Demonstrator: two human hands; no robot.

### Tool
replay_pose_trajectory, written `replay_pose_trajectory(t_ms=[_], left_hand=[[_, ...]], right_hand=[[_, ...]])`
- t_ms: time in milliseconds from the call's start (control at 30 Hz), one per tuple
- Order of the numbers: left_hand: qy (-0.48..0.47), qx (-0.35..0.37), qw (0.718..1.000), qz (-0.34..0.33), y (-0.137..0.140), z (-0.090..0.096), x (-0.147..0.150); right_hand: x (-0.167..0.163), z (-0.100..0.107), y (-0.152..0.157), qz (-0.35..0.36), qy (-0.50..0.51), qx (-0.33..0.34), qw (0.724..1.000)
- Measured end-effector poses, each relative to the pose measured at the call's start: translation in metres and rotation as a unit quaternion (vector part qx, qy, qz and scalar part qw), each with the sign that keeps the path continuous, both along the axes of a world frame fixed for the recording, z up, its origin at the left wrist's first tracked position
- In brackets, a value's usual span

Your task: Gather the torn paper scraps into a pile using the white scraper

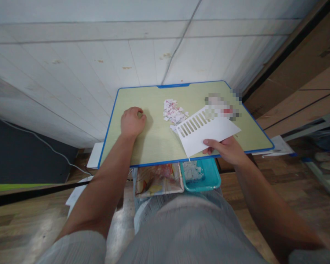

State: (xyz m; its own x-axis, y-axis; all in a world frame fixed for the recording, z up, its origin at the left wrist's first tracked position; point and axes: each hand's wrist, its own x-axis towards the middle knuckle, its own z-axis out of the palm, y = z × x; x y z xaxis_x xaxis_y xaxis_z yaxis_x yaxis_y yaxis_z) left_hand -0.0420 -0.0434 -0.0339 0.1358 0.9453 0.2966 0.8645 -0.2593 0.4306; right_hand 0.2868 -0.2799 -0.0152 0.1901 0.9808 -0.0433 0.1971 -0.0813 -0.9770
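My right hand (pixel 225 148) grips the near edge of a white slotted card (pixel 206 134), thumb on top and fingers beneath. A row of long cut-out slots runs along the card's far left side, and it is held tilted over the table. Just beyond its left corner lies a loose heap of small torn paper scraps (pixel 174 110), white with some pink. To the left of the heap, my left hand (pixel 133 121) rests on the tabletop with fingers curled in; a small gap shows between thumb and forefinger, with nothing visible in it.
The light green table (pixel 154 146) has a blue rim and stands against a white panelled wall. Below its front edge are a turquoise basket (pixel 214 176) containing white scraps and a patterned box or tray (pixel 159 183). A blurred-out patch covers items at the table's right. Cardboard (pixel 297 73) stands at right.
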Motion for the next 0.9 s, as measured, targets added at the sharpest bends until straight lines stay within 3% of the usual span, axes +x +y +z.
replay_pose_trajectory(t_ms=[500, 567, 733, 900], left_hand=[[0.015, 0.004, 1.0, -0.004, -0.001, 0.001, 0.0], [0.013, 0.004, 1.0, -0.002, -0.001, 0.001, 0.0], [0.004, 0.004, 1.0, 0.0, -0.001, 0.0, 0.0], [0.01, 0.003, 1.0, 0.001, -0.001, 0.001, 0.001]], right_hand=[[0.0, -0.002, 0.002, -0.007, 0.006, 0.018, 1.0], [-0.003, -0.003, 0.003, -0.031, 0.006, 0.046, 0.998], [-0.006, -0.008, 0.011, -0.178, 0.02, 0.122, 0.976], [-0.007, -0.011, 0.011, -0.139, 0.005, 0.103, 0.985]])
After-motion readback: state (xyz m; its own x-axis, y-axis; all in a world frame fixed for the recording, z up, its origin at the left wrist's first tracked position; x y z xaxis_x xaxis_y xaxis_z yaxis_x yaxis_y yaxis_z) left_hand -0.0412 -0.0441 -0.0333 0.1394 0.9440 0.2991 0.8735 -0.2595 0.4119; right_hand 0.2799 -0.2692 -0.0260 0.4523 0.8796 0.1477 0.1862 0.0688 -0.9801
